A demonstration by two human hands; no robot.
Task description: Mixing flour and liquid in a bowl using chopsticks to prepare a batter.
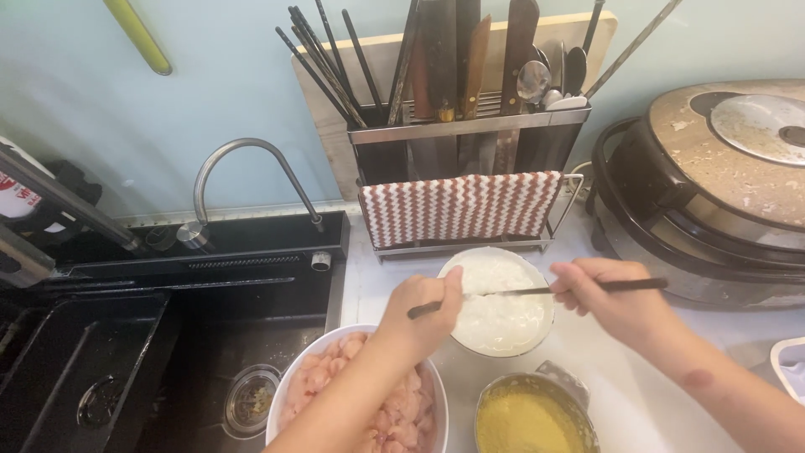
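My left hand and my right hand both grip a pair of dark chopsticks, one hand at each end, stretched level over a white bowl of white powder. The left hand pinches the left tip beside the bowl's rim. The right hand holds the other end, fingers closed around it. Under my left forearm lies a white bowl of raw pink meat pieces. In front of the white bowl stands a metal bowl of yellow crumbs.
A black sink with a curved tap fills the left. A rack of knives, chopsticks and spoons with a striped cloth stands behind the bowls. A large round cooker sits at the right on the white counter.
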